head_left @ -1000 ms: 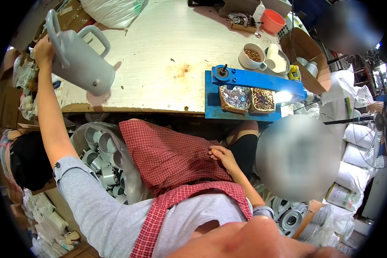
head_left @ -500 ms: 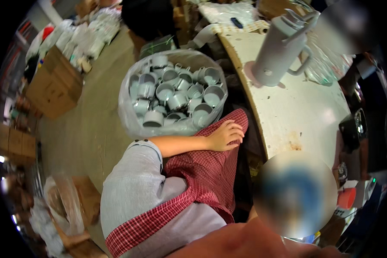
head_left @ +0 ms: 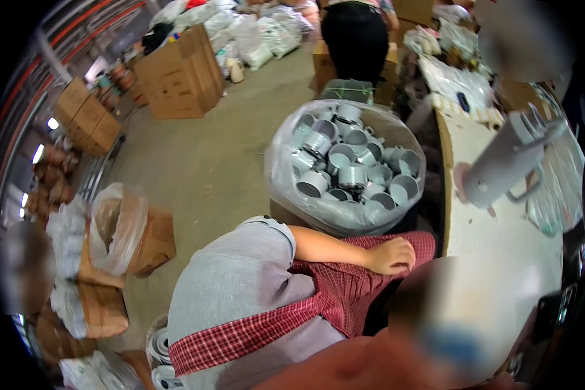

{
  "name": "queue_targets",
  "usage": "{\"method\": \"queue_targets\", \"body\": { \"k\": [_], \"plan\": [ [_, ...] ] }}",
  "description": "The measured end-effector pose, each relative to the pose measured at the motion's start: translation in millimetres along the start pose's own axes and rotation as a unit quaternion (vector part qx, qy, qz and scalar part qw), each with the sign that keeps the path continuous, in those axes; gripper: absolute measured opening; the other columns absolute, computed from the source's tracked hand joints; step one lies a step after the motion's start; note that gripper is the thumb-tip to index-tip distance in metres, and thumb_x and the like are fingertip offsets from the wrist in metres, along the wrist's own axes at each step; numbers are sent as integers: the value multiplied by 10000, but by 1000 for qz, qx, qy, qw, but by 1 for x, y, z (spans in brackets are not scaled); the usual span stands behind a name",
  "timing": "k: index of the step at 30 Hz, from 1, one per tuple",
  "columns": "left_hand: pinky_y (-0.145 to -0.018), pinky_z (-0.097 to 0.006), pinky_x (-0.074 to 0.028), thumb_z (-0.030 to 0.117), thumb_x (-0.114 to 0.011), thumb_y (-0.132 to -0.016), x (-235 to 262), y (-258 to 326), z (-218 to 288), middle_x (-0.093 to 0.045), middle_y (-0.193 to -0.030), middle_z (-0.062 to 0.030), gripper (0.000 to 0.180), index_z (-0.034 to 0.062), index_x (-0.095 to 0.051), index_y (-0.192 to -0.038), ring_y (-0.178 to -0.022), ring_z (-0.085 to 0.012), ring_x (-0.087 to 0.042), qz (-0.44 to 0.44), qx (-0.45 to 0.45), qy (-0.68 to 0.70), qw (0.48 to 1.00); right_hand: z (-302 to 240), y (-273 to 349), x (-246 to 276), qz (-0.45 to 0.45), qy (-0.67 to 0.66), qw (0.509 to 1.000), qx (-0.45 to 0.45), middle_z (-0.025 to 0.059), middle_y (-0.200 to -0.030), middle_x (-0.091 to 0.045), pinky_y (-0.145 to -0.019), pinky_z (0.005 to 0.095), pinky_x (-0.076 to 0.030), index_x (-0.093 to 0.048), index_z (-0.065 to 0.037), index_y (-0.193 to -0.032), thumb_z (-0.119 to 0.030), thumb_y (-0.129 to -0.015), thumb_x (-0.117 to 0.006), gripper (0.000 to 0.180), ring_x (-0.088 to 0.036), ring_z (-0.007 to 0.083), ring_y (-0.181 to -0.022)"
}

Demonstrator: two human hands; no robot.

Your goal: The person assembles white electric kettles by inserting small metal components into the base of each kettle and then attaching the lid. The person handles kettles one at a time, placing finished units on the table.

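Observation:
My left hand lies on my bent knee, over the red checked apron. Its fingers curve loosely over the cloth, with no object in them. My right hand does not show; blurred patches cover the lower right. In front of the knee stands a large clear plastic bag holding a heap of pale grey mugs, tumbled at different angles. To the right, a grey handled tumbler stands on the white tabletop, with a pinkish round spot by its base.
Cardboard boxes stand at the far left, others at the near left with plastic liners. White sacks pile up at the back. A person in dark trousers is beyond the bag. A clear plastic wrap lies beside the tumbler.
The view has swung left and up, so the bag, table and knee sit farther right, with more floor and boxes showing at left. My left hand stays on the knee.

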State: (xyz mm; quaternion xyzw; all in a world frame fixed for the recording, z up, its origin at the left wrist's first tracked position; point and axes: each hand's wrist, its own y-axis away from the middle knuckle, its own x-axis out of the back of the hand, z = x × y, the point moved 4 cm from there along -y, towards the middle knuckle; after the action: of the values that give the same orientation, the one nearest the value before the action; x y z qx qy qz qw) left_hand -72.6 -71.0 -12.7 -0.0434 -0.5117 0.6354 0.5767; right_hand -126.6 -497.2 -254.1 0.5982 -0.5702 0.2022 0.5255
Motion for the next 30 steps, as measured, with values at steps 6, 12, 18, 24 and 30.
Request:
{"method": "queue_targets", "body": {
  "k": [6, 12, 18, 24, 30],
  "plan": [
    [-902, -396, -450, 51, -665, -779, 14, 18, 2, -597, -964, -58, 132, 63, -582, -881, -997, -269, -555, 40, 28, 39, 998, -7, -18, 9, 0, -9, 1000, 12, 171, -1078, -658, -892, 380, -480, -644, 47, -1097, -214, -914, -637, 319, -630, 291, -978],
    [-895, -391, -451, 46, -662, -781, 15, 20, 3, -604, -952, -50, 120, 73, -595, -876, -977, -272, -557, 61, 52, 49, 996, -8, -26, 19, -3, -41, 999, 28, 171, -1071, -661, -888, 381, -484, -645, 46, -1093, -201, -909, -643, 308, -631, 294, -971],
    [-906, -388, -451, 54, -655, -811, 16, 17, 3, -609, -991, -46, 93, 72, -602, -885, -1007, -257, -563, 30, 50, 45, 997, -10, -20, 36, 10, -106, 993, 41, 171, -1063, -663, -884, 382, -487, -646, 45, -1089, -188, -904, -648, 297, -631, 298, -965],
    [-905, -389, -462, 57, -626, -869, 51, 10, -18, -610, -1001, -64, 49, 64, -618, -917, -1011, -244, -590, 48, 113, 103, 987, -39, -3, 102, 70, -209, 973, 70, 170, -1056, -665, -880, 383, -490, -648, 44, -1085, -175, -899, -654, 287, -632, 302, -958],
    [-834, -423, -455, 84, -707, -756, 253, 99, -160, -628, -956, -115, 218, 93, -633, -961, -950, -317, -584, 362, 234, -385, 816, -75, 15, 107, 68, -232, 964, 109, 170, -1048, -668, -876, 384, -493, -649, 43, -1080, -162, -894, -660, 277, -632, 306, -952]
  ]
}}
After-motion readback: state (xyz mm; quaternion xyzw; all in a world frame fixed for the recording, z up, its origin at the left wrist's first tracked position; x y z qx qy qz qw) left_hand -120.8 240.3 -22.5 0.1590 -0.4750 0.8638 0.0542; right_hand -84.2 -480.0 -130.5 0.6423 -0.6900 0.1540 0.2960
